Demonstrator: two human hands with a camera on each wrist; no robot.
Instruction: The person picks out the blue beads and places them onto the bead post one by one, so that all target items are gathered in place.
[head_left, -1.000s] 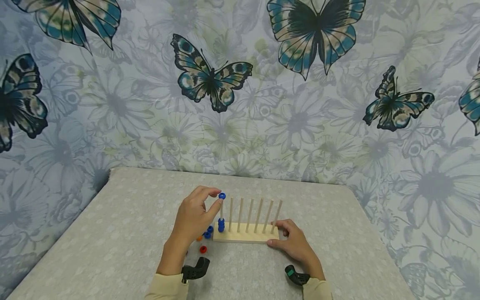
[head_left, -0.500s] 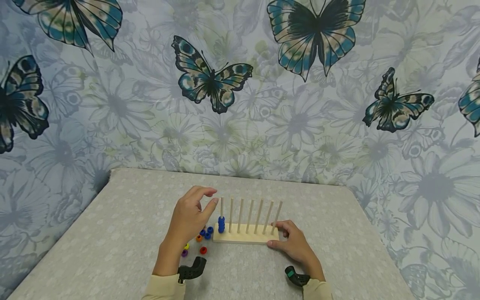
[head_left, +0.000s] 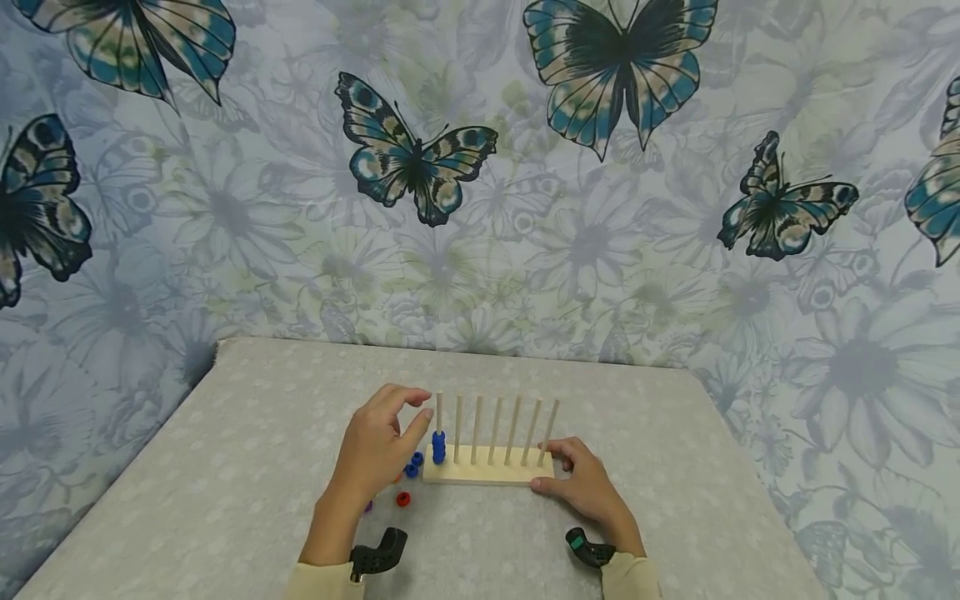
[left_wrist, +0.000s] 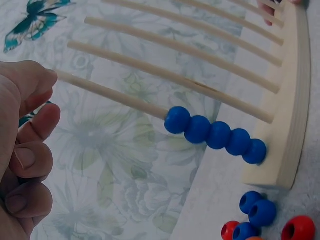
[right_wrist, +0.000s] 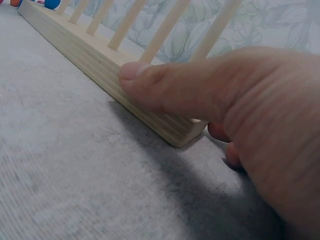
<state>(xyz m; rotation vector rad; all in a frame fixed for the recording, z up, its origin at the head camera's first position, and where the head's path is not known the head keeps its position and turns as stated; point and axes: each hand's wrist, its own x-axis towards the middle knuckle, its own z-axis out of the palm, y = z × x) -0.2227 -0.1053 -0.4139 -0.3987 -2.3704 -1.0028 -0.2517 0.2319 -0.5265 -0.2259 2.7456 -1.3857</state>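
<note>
A wooden peg stand [head_left: 483,475] with a row of upright pegs stands on the table. Several blue beads [left_wrist: 218,135] are stacked at the bottom of its leftmost peg [left_wrist: 112,95], whose upper part is bare. My left hand [head_left: 369,442] is beside the top of that peg, thumb and index finger apart with no bead between them. At the opposite end, my right hand [head_left: 588,487] grips the stand's base, the thumb [right_wrist: 165,87] against the front side and the other fingers behind, mostly hidden in the right wrist view.
Loose blue beads [left_wrist: 262,213] lie by the stand's left end. A red bead [head_left: 403,499] is nearer the front, and a purple bead [head_left: 368,506] is partly behind the left forearm. A butterfly-patterned wall covering [head_left: 480,275] rises behind the cloth-covered table [head_left: 712,500].
My left hand has let go of a blue bead at the leftmost peg's top, and the bead has dropped onto the stack. The hand has drawn back slightly left; the right hand keeps its grip.
</note>
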